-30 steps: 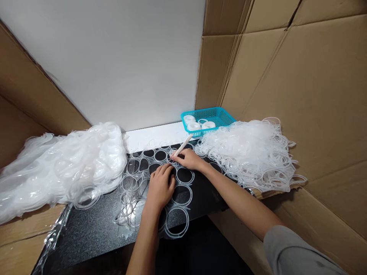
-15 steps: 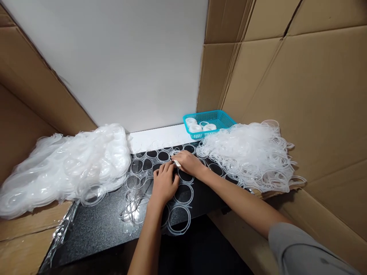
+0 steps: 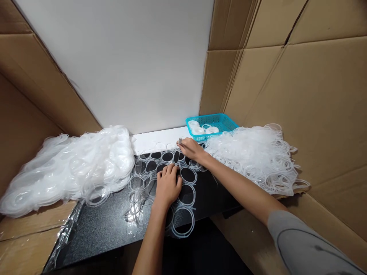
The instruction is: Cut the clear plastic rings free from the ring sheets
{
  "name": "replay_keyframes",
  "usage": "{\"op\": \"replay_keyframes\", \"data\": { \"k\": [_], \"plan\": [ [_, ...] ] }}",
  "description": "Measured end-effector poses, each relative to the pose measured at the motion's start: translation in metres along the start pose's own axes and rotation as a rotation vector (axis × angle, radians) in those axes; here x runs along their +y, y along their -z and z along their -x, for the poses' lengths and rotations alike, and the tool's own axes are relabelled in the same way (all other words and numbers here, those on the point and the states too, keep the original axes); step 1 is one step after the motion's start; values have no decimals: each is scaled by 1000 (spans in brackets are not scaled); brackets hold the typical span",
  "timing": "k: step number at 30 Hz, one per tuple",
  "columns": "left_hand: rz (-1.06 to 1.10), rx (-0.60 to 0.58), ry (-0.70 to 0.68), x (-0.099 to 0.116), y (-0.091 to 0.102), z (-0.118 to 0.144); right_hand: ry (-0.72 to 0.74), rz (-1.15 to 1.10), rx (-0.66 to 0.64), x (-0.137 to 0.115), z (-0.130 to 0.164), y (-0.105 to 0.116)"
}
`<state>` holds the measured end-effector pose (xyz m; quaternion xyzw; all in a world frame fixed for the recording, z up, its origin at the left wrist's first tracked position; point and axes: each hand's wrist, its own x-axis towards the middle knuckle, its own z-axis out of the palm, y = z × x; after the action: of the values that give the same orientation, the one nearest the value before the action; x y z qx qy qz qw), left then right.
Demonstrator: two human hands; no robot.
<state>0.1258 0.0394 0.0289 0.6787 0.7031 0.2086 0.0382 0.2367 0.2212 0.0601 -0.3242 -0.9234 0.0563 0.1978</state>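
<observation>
A clear, soft-looking plastic sheet of joined rings [image 3: 187, 194] lies across the black speckled tabletop [image 3: 94, 225]. My left hand [image 3: 168, 185] rests palm down on it, fingers apart and slightly bent, holding nothing visible. Farther back, my right hand [image 3: 190, 148] is closed around a small whitish stick-like tool [image 3: 180, 141], its upper end showing above the fingers. The tool's exact kind is hard to make out, and its lower end is hard to see. Loose clear rings [image 3: 196, 165] lie just below the right wrist.
A thick pile of clear ring sheets [image 3: 94, 160] stands on the left. Tangled clear plastic rings [image 3: 252, 156] are heaped on the right. Behind them sits a turquoise basket [image 3: 226, 124] with several white ring bundles. Cardboard panels [image 3: 301, 95] and a white wall [image 3: 137, 68] enclose the table.
My right hand has lifted away from beside the left hand, moving back and slightly right with the tool, now held more upright. The left hand stays on the sheet. The view has shifted slightly.
</observation>
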Motion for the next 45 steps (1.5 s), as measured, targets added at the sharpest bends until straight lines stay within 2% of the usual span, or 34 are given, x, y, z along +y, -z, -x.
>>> {"op": "replay_keyframes", "data": {
  "k": [5,10,14,17,21,26,30,33,38,42,45],
  "plan": [
    [123,26,12,-7,5,-3,-36,-269,78,-7,15,-5],
    [72,54,-2,-18,8,-36,-118,-416,152,-9,35,-9],
    [24,-33,11,-21,-6,-58,-178,-279,149,-8,42,-10],
    [-26,-77,50,-19,-16,-57,-233,-73,72,-8,44,-7],
    [-88,-116,77,-16,-16,-52,-307,105,21,-9,48,0],
    [-193,-162,90,-14,-12,-53,-410,166,12,-12,52,8],
    [-183,-140,82,-13,-13,-52,-454,153,33,-13,54,12],
    [-119,-100,73,-15,-15,-51,-473,-5,50,-11,54,10],
    [-11,-56,58,-20,-16,-51,-470,-510,99,-1,51,9],
    [45,-12,49,-26,-15,-52,-463,-651,151,8,52,19],
    [82,55,48,-26,-8,-50,-418,-763,79,11,55,36]
  ]
}}
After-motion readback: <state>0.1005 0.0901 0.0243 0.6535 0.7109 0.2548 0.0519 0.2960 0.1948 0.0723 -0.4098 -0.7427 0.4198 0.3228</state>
